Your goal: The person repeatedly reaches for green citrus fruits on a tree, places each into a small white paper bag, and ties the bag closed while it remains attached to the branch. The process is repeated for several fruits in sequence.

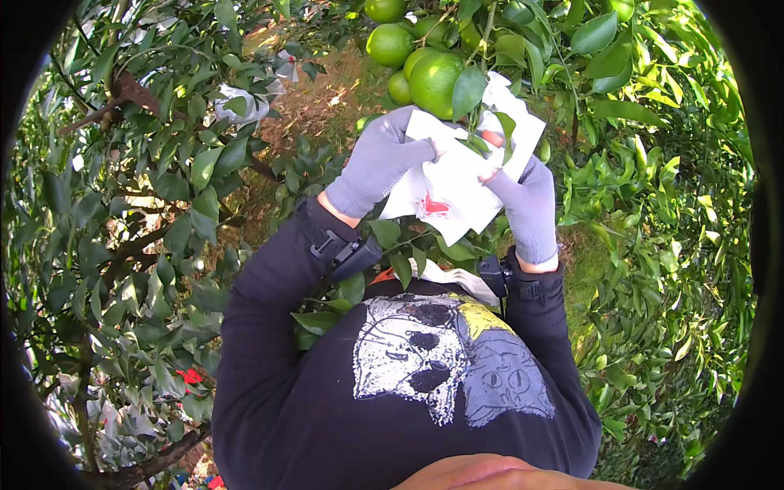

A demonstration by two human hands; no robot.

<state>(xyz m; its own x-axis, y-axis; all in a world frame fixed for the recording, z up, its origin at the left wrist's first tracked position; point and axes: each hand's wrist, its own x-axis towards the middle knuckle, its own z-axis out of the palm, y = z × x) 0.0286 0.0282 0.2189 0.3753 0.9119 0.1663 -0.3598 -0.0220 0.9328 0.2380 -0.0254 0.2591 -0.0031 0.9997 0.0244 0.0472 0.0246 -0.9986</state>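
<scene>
Both my hands wear grey knit gloves with bare fingertips. My left hand (pixel 383 165) pinches the left side of a white paper fruit bag (pixel 453 177) that carries a red print. On the other side, my right hand (pixel 527 202) grips the bag's right edge, its thumb on the front. A leafy twig (pixel 481 138) hangs down at the bag's upper part, between my hands. Just above, a cluster of green citrus fruits hangs, the largest fruit (pixel 436 84) close over my left fingers. Whether a fruit is inside the bag is hidden.
Dense citrus foliage (pixel 208 159) stands on the left and more leaves (pixel 643 202) on the right. A white bagged fruit (pixel 241 105) hangs at the upper left. A thick branch (pixel 153 456) crosses the lower left. White bags (pixel 471 278) sit at my waist.
</scene>
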